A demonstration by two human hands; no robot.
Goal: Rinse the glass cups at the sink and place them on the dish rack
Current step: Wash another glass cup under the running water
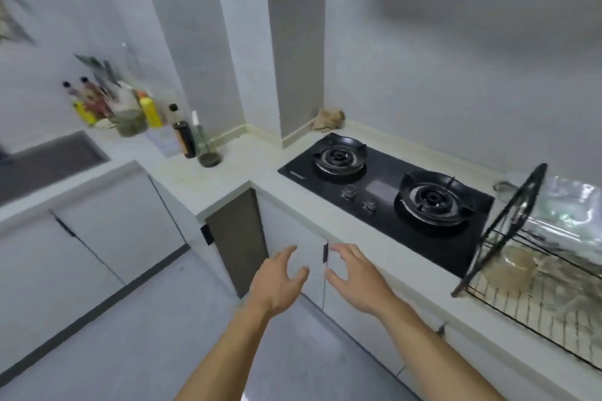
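My left hand (277,283) and my right hand (355,277) are held out side by side in front of the white cabinet doors below the counter, fingers spread, with nothing in them. A black wire dish rack (508,228) stands on the counter at the far right; blurred glassware (518,267) lies inside it, too smeared to make out single cups. The dark sink (49,159) sits in the counter at the far left, well away from both hands.
A black two-burner gas hob (391,192) fills the counter between the corner and the rack. Several bottles (130,111) crowd the left counter by the wall, with a dark bottle (184,137) nearer the corner. A crumpled cloth (329,119) lies behind the hob.
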